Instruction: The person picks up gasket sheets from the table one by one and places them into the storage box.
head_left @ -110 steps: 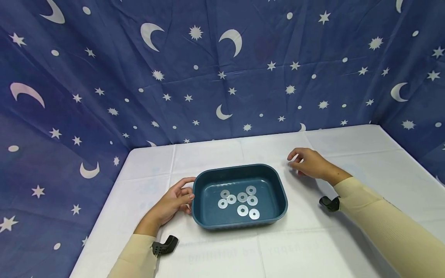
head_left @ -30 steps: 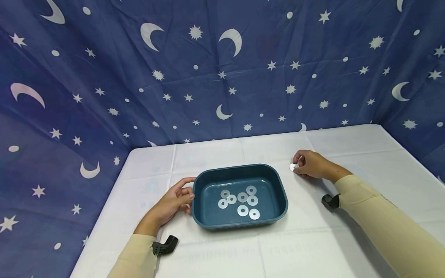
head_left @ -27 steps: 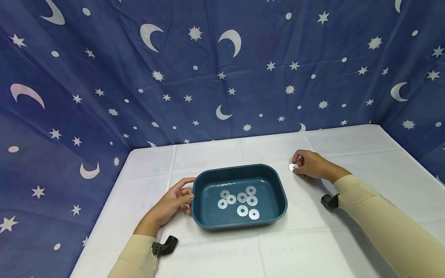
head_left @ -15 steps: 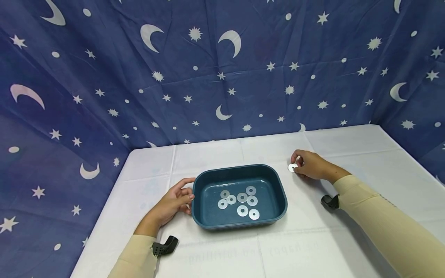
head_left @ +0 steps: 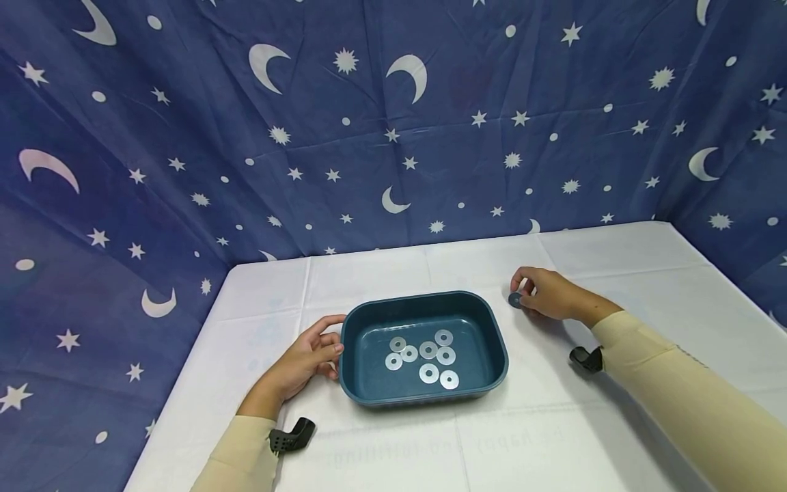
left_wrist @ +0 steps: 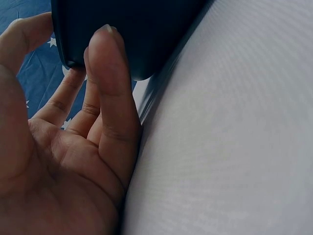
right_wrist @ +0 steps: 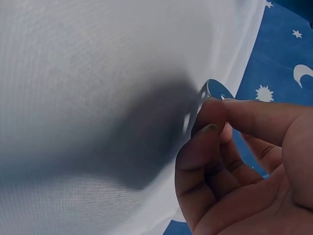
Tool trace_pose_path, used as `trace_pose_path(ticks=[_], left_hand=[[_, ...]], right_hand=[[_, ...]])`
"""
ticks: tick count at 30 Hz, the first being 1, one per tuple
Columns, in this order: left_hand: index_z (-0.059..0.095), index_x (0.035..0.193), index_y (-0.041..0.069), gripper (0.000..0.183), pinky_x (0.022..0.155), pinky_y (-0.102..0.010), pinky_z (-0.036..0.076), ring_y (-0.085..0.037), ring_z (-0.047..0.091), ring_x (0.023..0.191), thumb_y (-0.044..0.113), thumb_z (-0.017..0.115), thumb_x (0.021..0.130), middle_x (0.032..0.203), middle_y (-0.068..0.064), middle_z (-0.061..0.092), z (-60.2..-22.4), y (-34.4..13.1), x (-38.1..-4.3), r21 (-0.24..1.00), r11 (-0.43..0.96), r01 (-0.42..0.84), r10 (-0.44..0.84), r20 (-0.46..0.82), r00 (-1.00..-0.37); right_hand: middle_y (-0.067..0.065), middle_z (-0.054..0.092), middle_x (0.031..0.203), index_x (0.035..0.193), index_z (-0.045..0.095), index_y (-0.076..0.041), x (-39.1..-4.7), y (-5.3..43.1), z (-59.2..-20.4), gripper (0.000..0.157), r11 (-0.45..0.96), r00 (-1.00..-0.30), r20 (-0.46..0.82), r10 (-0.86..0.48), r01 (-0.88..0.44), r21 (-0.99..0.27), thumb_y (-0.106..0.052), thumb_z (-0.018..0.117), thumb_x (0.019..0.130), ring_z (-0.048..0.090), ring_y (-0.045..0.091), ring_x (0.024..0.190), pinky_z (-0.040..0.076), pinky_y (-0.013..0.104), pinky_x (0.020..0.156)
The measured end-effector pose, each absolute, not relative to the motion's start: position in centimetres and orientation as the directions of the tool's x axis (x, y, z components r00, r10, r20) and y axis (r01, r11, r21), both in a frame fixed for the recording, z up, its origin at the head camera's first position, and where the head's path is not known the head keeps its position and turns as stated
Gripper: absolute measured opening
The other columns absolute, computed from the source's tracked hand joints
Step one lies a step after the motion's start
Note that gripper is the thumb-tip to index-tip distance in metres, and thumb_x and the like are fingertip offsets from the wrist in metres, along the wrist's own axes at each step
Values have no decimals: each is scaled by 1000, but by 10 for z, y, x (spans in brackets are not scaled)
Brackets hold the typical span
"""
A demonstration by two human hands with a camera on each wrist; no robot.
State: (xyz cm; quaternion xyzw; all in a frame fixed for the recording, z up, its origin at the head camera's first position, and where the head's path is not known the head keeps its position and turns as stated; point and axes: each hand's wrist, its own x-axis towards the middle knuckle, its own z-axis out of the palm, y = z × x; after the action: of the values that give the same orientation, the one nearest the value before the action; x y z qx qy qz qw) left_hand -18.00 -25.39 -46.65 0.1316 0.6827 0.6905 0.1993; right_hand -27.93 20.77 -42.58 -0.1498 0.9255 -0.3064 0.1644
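Observation:
A flat metal washer [head_left: 515, 300] is pinched between the thumb and fingertips of my right hand [head_left: 550, 292], to the right of the blue tray [head_left: 424, 397]. Seen from the right wrist, this washer [right_wrist: 219, 88] is tilted close to the white cloth, partly covered by the fingertips; whether it touches the cloth, I cannot tell. Several washers [head_left: 430, 372] lie flat inside the tray, a few overlapping. At the tray's left end rests my left hand [head_left: 302, 357], fingers loosely spread against the wall. In the left wrist view its fingertips meet the tray's side [left_wrist: 127, 39].
White cloth [head_left: 393, 444] covers the table beneath the tray. Behind and at both sides hangs a blue curtain [head_left: 369, 137] with moons and stars. Each wrist carries a black camera mount, the left one [head_left: 292, 436] near the cloth.
My right hand, with no washer showing at first, now pinches one. In the last half second the washer has tilted from bright to dark, shifting slightly. Left hand and tray stay put.

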Motion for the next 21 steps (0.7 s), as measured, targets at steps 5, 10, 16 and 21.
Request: trace_pose_path(ticks=[5,10,16,21], left_hand=[[32,150,7,57,57,-23,56,-7,63,69,11,59,100,89,6,61,-466,-253,-180,995,17,-95,454,-93,-886],[31,150,6,58,58,-23,56,-8,62,68,11,59,100,89,6,60,-465,-253,-180,995,24,-96,454,-96,-886],[33,150,8,57,57,-23,57,-8,62,68,11,60,99,89,6,61,-464,-252,-181,996,20,-92,452,-91,-887],[33,149,7,57,57,-24,57,-9,63,67,11,60,99,89,6,61,-464,-252,-180,995,20,-94,454,-93,-886]], right_hand=[[11,58,87,110,57,-5,-273,206,-421,19,757,-892,-199,-405,-205,-620,1,58,93,56,17,64,46,29,57],[9,59,86,110,58,-6,-265,205,-412,18,738,-878,-167,-448,-258,-623,2,58,94,57,17,63,47,29,56],[8,59,86,108,59,-7,-253,203,-400,17,723,-862,-138,-488,-310,-618,2,59,94,60,20,64,50,29,57],[9,59,87,108,60,-7,-245,200,-390,18,710,-846,-142,-514,-327,-624,4,58,94,61,22,65,50,29,57]])
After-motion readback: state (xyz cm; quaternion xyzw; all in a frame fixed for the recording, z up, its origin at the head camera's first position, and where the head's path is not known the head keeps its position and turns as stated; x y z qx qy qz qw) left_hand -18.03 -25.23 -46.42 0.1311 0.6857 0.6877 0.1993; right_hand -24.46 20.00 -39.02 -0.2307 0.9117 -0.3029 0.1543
